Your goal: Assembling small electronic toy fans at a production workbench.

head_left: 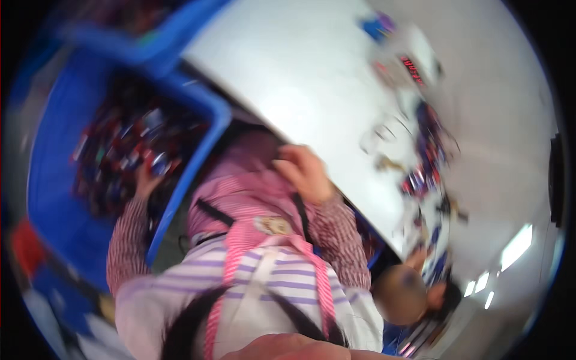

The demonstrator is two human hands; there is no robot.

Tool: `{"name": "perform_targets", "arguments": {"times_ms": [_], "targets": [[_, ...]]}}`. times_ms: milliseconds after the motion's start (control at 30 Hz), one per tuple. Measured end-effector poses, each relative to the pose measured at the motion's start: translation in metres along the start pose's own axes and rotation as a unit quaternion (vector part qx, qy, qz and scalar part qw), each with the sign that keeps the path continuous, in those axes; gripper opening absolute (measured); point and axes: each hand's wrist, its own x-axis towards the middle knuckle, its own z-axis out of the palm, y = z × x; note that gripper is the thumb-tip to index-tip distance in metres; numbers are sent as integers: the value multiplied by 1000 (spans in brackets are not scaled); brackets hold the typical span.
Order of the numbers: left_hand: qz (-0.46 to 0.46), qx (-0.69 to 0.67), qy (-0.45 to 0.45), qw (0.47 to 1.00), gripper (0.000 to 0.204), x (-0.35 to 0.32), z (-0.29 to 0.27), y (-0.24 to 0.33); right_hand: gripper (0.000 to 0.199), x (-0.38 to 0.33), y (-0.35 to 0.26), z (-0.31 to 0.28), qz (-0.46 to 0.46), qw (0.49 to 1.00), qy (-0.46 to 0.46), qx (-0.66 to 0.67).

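My left hand point(146, 180) reaches down into a large blue bin point(51, 150). It touches a heap of small dark, red and silvery pieces point(129, 141), too blurred to name. Next to its fingertips lies a round shiny piece point(161, 164); whether the fingers hold it cannot be made out, as motion smears them. Beside the near edge of the white table point(282, 72) is my right hand point(309, 177), over my pink apron point(249, 162). Its fingers are bent, with a gap between them, and nothing shows in them.
Another blue bin point(162, 45) stands beyond the first. On the table are a white box with red lit figures point(414, 63), a blue and purple item point(378, 27) and a row of dark, red and blue pieces point(429, 150). Another person point(444, 297) is at the lower right.
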Motion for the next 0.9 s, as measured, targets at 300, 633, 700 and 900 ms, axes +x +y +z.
{"name": "perform_targets", "arguments": {"times_ms": [300,633,700,900], "targets": [[77,351,78,930,62,5,-58,105,26,-77,22,-129,-105,916,386,15],[207,-8,-421,883,31,3,173,491,41,-177,239,-324,141,856,490,-87],[289,-16,-537,792,29,-14,248,525,45,-159,263,-338,176,867,448,-127],[158,-178,-548,802,45,-37,418,550,59,-135,256,-356,380,869,243,-204]]}}
